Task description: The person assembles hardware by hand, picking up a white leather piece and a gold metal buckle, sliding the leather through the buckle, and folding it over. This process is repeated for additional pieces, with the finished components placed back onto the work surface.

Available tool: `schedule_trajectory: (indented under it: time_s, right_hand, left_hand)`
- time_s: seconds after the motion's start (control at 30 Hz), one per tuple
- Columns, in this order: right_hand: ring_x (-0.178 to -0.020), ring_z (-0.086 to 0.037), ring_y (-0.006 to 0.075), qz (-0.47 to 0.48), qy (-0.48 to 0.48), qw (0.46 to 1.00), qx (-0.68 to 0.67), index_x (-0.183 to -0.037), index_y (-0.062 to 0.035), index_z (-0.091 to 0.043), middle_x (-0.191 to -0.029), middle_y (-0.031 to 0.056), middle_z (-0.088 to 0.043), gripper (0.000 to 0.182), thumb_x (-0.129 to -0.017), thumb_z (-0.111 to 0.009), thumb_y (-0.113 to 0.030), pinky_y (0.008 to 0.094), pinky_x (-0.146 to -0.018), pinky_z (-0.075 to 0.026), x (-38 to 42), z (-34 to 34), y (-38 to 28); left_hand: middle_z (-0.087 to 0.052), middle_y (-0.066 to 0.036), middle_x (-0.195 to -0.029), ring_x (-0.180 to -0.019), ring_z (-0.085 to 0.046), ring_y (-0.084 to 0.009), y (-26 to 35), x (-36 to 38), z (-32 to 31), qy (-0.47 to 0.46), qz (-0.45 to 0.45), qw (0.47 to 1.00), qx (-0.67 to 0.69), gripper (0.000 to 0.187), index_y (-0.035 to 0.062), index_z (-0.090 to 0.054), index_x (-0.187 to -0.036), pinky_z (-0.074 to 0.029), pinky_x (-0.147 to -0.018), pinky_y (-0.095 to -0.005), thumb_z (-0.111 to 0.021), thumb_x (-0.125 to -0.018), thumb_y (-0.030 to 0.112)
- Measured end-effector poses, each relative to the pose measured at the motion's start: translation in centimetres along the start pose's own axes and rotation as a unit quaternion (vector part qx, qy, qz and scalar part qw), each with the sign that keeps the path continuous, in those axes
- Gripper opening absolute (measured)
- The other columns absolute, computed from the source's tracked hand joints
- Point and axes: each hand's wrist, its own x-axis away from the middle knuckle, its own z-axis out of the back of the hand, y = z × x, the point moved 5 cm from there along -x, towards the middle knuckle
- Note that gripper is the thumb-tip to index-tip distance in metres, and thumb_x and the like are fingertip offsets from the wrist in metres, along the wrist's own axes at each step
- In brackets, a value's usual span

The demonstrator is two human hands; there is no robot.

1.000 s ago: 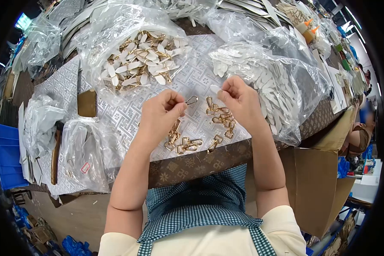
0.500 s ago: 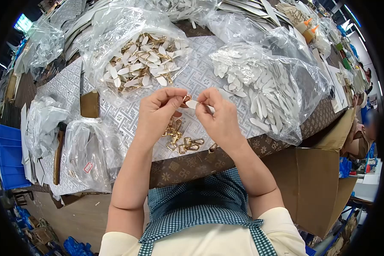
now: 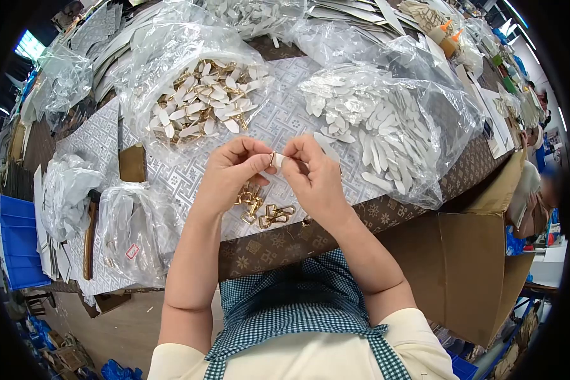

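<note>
Between my two hands, a white leather tab point(image 3: 278, 160) is bent at the metal end of a gold snap hook. My left hand point(image 3: 233, 174) pinches the snap hook point(image 3: 272, 159), most of it hidden by the fingers. The thumb and forefinger of my right hand point(image 3: 315, 182) are closed on the white tab, right beside the left fingertips. Just below, several loose gold snap hooks point(image 3: 276, 215) lie on the patterned sheet. Behind my right hand shows another pale piece point(image 3: 327, 147).
At the back left, an open plastic bag holds white tabs fitted with gold hooks point(image 3: 202, 101). Loose white tabs point(image 3: 389, 142) fill a bag at the right. A hammer point(image 3: 90, 234), a blue bin point(image 3: 20, 244) and a cardboard box point(image 3: 453, 272) stand around the edges.
The white tab, earlier straight and pointing at the hook, now sits folded at its metal end. My right hand has come left, close against my left fingertips.
</note>
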Motion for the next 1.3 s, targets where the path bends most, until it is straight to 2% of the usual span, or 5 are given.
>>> schedule_trajectory:
  time_s: [0.3,0.87,1.1,1.23,1.3]
  right_hand:
    - [-0.073,-0.069,0.0225,0.166,-0.001,0.98,0.111,-0.114,-0.0066,-0.064,-0.09,0.0119,-0.07,0.029,-0.087,-0.07,-0.015,0.0325,-0.065,-0.054,0.6,-0.3,-0.2]
    - [-0.083,-0.066,0.0385,0.075,-0.134,0.986,0.072,-0.113,-0.0028,-0.059,-0.088,0.0199,-0.067,0.032,-0.086,-0.06,-0.021,0.0456,-0.074,-0.052,-3.2,-1.7,-0.9]
    - [-0.08,-0.066,0.0253,0.04,-0.021,0.973,0.225,-0.099,-0.0027,-0.066,-0.096,0.0113,-0.069,0.029,-0.081,-0.073,-0.025,0.0376,-0.072,-0.052,-6.4,4.6,0.3]
    - [-0.085,-0.067,0.0254,-0.027,-0.051,0.948,0.313,-0.096,-0.003,-0.064,-0.094,0.0097,-0.067,0.029,-0.078,-0.075,-0.023,0.0374,-0.076,-0.051,-4.8,6.9,3.3]
    - [-0.084,-0.067,0.0251,-0.025,-0.045,0.948,0.313,-0.095,-0.004,-0.064,-0.093,0.0092,-0.066,0.025,-0.079,-0.074,-0.021,0.037,-0.075,-0.052,-4.2,6.7,4.3]
  left_hand:
    - [-0.067,-0.005,-0.082,-0.073,-0.068,-0.0117,0.1,0.3,-0.5,-0.026,0.02,0.994,-0.107,0.012,-0.0015,-0.062,-0.094,-0.054,-0.061,-0.0238,-0.062,-0.094,0.01]
    - [-0.068,-0.008,-0.082,-0.067,-0.069,-0.0153,0.9,0.7,1.5,0.101,-0.005,0.995,-0.005,0.009,0.0026,-0.058,-0.091,-0.058,-0.061,-0.0287,-0.054,-0.096,0.009]
    - [-0.067,-0.018,-0.113,-0.092,-0.069,-0.0236,3.4,-2.1,7.4,0.256,-0.143,0.95,0.108,0.03,0.0009,-0.052,-0.122,-0.058,-0.079,-0.0348,-0.058,-0.099,0.019]
    - [-0.061,-0.014,-0.127,-0.097,-0.063,-0.0184,4.5,0.5,7.9,0.31,-0.215,0.864,-0.334,0.05,-0.0038,-0.051,-0.133,-0.051,-0.085,-0.0314,-0.066,-0.094,0.024]
    - [-0.064,-0.01,-0.119,-0.093,-0.062,-0.0155,5.1,3.1,5.3,0.206,-0.06,0.876,-0.433,0.034,0.0019,-0.065,-0.118,-0.05,-0.079,-0.0299,-0.07,-0.09,0.021]
